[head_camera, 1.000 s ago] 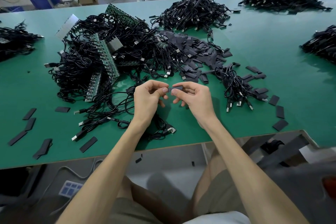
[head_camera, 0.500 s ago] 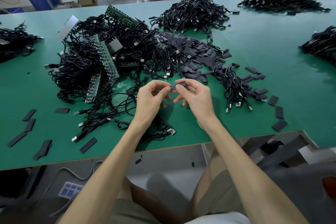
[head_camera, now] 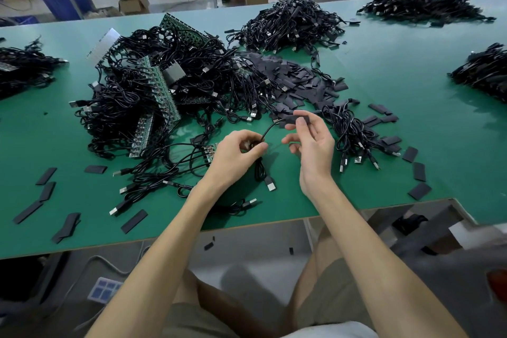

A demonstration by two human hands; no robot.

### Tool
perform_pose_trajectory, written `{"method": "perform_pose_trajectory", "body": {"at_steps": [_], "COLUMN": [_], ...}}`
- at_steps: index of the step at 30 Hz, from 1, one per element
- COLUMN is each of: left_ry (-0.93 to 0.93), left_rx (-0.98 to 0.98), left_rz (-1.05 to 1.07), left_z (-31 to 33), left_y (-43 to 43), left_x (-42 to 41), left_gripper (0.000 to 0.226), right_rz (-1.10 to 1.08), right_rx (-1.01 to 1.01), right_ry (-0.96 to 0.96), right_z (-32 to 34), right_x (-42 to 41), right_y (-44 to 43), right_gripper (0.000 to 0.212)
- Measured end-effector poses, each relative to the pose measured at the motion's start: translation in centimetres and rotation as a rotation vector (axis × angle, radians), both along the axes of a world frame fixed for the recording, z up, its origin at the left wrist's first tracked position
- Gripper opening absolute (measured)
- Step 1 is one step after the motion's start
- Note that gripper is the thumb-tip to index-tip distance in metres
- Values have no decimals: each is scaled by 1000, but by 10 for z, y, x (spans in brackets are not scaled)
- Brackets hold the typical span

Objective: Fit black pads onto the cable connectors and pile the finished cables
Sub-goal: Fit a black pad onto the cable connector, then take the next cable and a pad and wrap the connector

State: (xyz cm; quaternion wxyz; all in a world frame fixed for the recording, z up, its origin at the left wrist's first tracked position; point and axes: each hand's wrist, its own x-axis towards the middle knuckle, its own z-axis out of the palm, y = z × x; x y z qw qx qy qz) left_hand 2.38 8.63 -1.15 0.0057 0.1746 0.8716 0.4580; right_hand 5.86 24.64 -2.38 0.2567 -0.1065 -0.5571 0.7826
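My right hand point(head_camera: 311, 143) pinches a black pad point(head_camera: 295, 119) fitted over one connector of a thin black cable point(head_camera: 267, 133), raised a little above the green table point(head_camera: 411, 85). My left hand point(head_camera: 236, 152) grips the same cable lower down, and its loose end with a silver USB plug point(head_camera: 270, 185) hangs onto the table. A heap of loose black pads point(head_camera: 290, 82) lies just beyond my hands. A small bundle of cables point(head_camera: 354, 134) sits right of my right hand.
A large tangle of cables with green circuit boards point(head_camera: 153, 93) fills the left middle. More cable heaps lie at the back point(head_camera: 290, 25), far right point(head_camera: 482, 71) and far left point(head_camera: 22, 68). Single pads point(head_camera: 48, 175) are scattered near the front edge.
My hands have drawn apart. The right hand lifted the padded connector up and away while the left kept hold of the cable, so a stretch of cable now spans between them.
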Motion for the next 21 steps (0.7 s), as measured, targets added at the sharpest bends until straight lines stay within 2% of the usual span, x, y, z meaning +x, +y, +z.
{"method": "perform_pose_trajectory", "body": {"at_steps": [3, 7, 13, 16, 21], "left_ry": [-82, -193, -333, -356, -361], "left_rx": [41, 267, 544, 559, 441], "left_rz": [22, -13, -68, -106, -260], "left_z": [5, 16, 47, 64, 72], "left_y": [-4, -4, 26, 55, 101], "left_x": [-3, -4, -9, -13, -7], "left_gripper": [19, 11, 21, 23, 30], "right_rz": [32, 82, 135, 143, 127], "right_rx": [20, 107, 109, 208, 334], "right_ry": [7, -39, -127, -182, -237], "right_z": [1, -1, -4, -3, -5], "right_x": [0, -2, -4, -4, -8], "right_y": [-1, -2, -3, -6, -6], "right_gripper": [19, 27, 24, 19, 21]}}
